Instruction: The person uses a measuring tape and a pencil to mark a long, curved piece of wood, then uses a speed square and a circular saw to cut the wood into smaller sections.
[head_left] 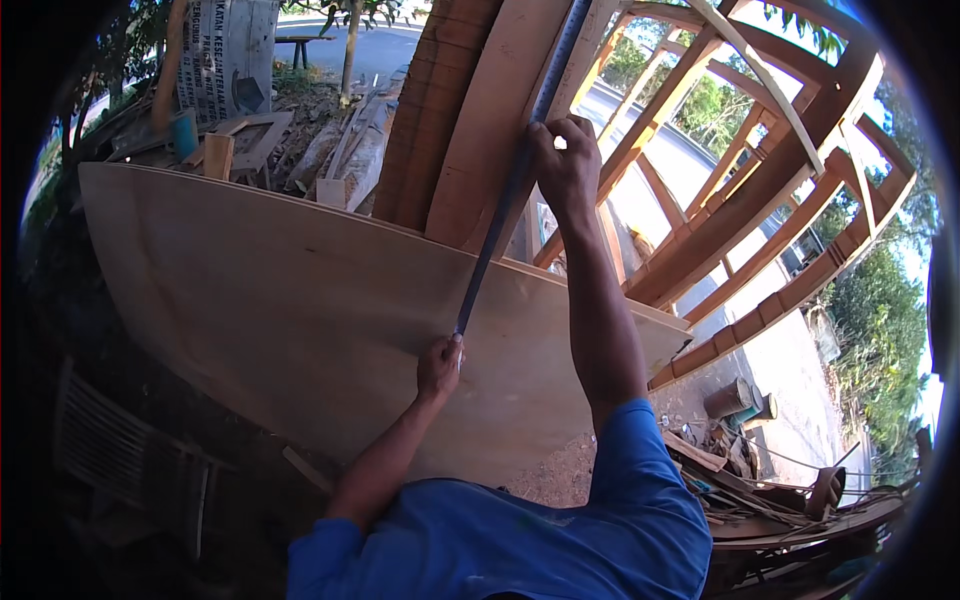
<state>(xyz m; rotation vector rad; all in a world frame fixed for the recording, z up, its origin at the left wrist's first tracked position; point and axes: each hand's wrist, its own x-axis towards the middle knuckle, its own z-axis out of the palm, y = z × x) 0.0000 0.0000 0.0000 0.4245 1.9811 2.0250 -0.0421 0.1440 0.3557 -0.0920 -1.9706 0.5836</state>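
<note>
Near you, your left hand [438, 368] is closed around the near end of the long measuring strip [490, 245], thumb along it, in front of the pale panel [290, 290]. The strip runs away over the panel's far edge and along the upright boards [495, 140]. Farther off, your right hand [570, 170] is curled, its thumb at the strip; whether it pinches it, you cannot tell. You seem to be aligning the strip for a reading; the next move calls for keeping it straight.
</note>
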